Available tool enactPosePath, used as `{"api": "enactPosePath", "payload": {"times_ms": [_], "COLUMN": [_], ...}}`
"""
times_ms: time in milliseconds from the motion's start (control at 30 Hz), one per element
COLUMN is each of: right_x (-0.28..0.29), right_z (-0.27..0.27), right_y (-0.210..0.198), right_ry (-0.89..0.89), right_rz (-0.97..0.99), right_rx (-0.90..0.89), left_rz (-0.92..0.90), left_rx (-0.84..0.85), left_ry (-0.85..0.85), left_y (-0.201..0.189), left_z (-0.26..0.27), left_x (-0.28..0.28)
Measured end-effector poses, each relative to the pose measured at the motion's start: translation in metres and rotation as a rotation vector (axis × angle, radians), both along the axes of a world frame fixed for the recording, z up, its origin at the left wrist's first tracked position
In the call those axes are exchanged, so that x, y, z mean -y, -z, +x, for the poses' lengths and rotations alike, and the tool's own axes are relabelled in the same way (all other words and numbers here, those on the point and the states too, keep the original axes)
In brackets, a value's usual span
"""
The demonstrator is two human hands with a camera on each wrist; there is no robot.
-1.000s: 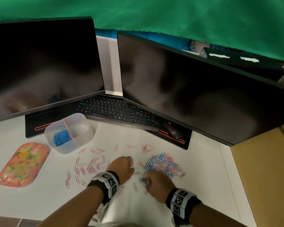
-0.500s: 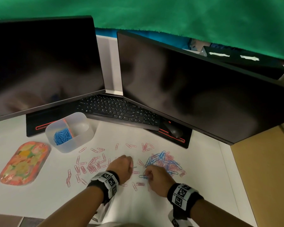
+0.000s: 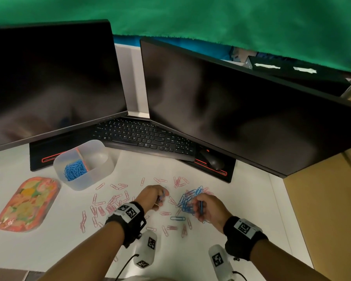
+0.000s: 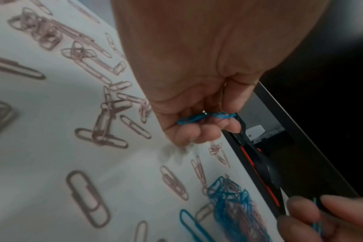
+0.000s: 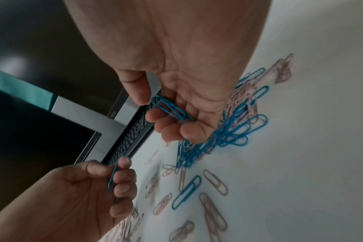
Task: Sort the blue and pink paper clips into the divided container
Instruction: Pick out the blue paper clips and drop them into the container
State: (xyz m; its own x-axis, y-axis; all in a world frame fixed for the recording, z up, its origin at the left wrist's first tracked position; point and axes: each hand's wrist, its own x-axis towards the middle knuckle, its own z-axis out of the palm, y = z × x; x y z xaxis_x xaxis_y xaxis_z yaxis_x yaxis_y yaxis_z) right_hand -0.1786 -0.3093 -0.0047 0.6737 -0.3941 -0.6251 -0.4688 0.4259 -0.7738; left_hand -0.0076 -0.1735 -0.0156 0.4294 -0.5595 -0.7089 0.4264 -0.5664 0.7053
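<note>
Pink paper clips [image 3: 109, 201] lie scattered over the white desk, and a mixed heap of blue clips [image 3: 187, 199] sits at centre right. My left hand [image 3: 160, 196] is raised a little above the desk and pinches blue paper clips [image 4: 205, 117] between thumb and fingers. To its right, my right hand [image 3: 201, 207] holds several blue clips [image 5: 170, 108] in curled fingers just over the heap. One blue clip [image 3: 177, 218] lies alone near the front. The translucent divided container [image 3: 101, 169] stands at back left, with blue clips [image 3: 75, 171] in its left compartment.
Two dark monitors [image 3: 231, 110] overhang a black keyboard [image 3: 144, 136] and mouse [image 3: 212, 160] behind the clips. A flat orange patterned box [image 3: 26, 203] lies at far left. The desk's right edge meets a brown surface [image 3: 322, 209].
Both hands have lifted off the desk. The right hand drew back from the desk surface with blue clips in it; the left hand now shows blue clips between its fingers.
</note>
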Motion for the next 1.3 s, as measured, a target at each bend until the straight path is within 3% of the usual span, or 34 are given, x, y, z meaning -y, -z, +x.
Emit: {"api": "enactPosePath", "payload": {"times_ms": [100,200,300,400,600,833,967,1300], "right_x": [0.004,0.008,0.013,0.020,0.010,-0.009,-0.011,-0.013], "right_z": [-0.003,-0.009,-0.015,-0.019,-0.043,-0.060,-0.053,-0.051], "right_y": [0.000,0.000,0.001,0.006,0.018,0.034,0.038,0.033], "right_ry": [0.043,0.035,0.084,0.049,-0.178,-0.431,-0.417,-0.446], "right_rz": [0.006,-0.072,-0.110,-0.308,-0.807,-1.074,-1.099,-1.072], "right_rx": [-0.001,-0.039,-0.076,-0.159,-0.235,-0.149,-0.172,-0.198], "left_rz": [-0.062,-0.031,0.023,0.068,0.118,0.189,0.226,0.215], "left_rx": [-0.178,-0.149,0.093,0.401,0.646,1.022,1.061,1.043], "left_ry": [-0.086,-0.025,0.193,0.430,0.706,1.040,1.090,1.037], "left_y": [-0.003,-0.002,-0.002,0.000,0.002,0.013,0.015,0.010], "left_z": [-0.005,-0.009,-0.015,-0.028,-0.047,-0.053,-0.051,-0.048], "left_x": [0.002,0.003,0.004,0.003,0.003,0.000,0.001,-0.011]}}
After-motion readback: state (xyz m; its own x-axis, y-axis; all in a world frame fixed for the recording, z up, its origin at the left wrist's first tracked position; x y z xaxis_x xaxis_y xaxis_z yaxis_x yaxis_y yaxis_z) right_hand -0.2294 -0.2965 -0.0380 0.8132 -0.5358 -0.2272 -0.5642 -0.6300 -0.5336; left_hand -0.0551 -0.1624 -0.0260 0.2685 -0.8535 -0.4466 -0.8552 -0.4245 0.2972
